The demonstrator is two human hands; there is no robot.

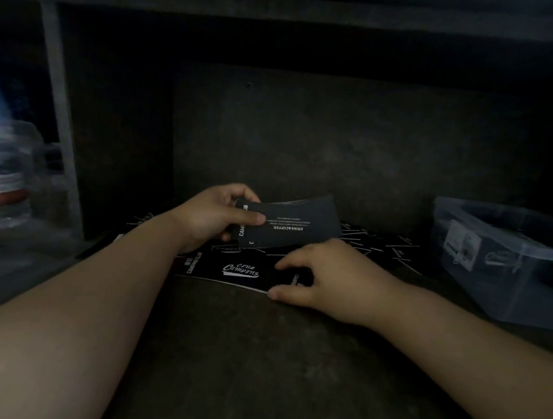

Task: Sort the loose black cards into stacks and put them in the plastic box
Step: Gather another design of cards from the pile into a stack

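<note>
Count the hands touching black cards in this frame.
2. The left hand holds raised cards above the pile; the right hand pinches the near edge of a loose card lying on the dark surface.

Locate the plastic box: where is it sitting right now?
Head view, far right: the plastic box sits on the dark surface, to the right of the loose black cards and the right hand. Neither hand touches it.
</note>
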